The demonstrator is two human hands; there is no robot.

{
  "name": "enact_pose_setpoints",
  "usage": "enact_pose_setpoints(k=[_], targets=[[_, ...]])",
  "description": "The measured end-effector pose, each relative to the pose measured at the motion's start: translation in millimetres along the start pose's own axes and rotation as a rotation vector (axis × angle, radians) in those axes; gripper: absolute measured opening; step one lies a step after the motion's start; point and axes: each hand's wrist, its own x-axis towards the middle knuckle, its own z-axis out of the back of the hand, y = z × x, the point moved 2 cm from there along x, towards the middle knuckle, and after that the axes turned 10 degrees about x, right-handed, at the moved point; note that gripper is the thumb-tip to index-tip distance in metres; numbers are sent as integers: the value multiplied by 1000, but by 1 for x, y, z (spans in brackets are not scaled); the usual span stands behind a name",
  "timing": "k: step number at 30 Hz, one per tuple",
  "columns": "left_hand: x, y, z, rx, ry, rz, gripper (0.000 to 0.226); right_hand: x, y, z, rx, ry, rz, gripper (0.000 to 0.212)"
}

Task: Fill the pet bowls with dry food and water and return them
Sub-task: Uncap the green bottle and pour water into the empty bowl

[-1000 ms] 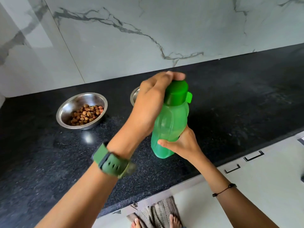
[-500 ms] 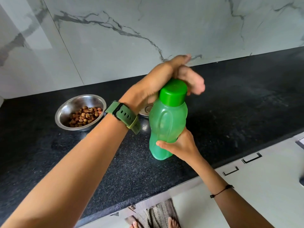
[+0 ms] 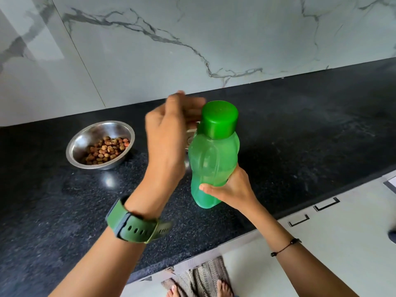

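Closest to the camera, bare toes (image 3: 224,288) stand on a ribbed woven mat (image 3: 205,275) on the floor. Just above them, smooth white cupboard fronts (image 3: 342,228) carry thin, dark, bracket-shaped handles.

The left wrist wears a thick green rubber watch band (image 3: 137,227) with a row of small holes. The right wrist wears a thin dark string bracelet (image 3: 285,247) with a bead.

The counter (image 3: 53,211) is black stone, shiny and speckled with tiny pale dots.

The right hand (image 3: 232,187) holds the green bottle (image 3: 212,163) low down, with the thumb and fingers wrapped round its bottom part. The bottle is soft-looking, see-through plastic with curvy bumps down its sides. It is upright and lifted a little above the counter. A round, darker green cap (image 3: 219,118) sits on top of it.

The left hand (image 3: 169,133) hangs just beside the cap, on its left. Its fingers are loosely curled and blurry, and they hold nothing.

Farther back on the left, a round shiny metal bowl (image 3: 100,144) sits on the counter. It has small brown and reddish dry food pieces (image 3: 107,150) piled inside. A second metal bowl (image 3: 191,136) is mostly hidden behind the left hand and the bottle, so what is in it cannot be told.

At the back, the wall (image 3: 235,39) is smooth pale marble with wavy grey lines.
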Motion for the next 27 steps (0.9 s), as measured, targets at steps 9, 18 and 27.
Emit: enact_pose_setpoints(k=[9, 18, 27], targets=[[40, -13, -32, 16, 331, 71, 43, -3, 3, -2, 8, -37, 22, 95], [27, -17, -35, 250, 604, 90, 65, -1, 3, -2, -12, -11, 25, 94], [-3, -14, 2, 173, 166, -61, 18, -3, 4, -2, 5, -22, 17, 93]])
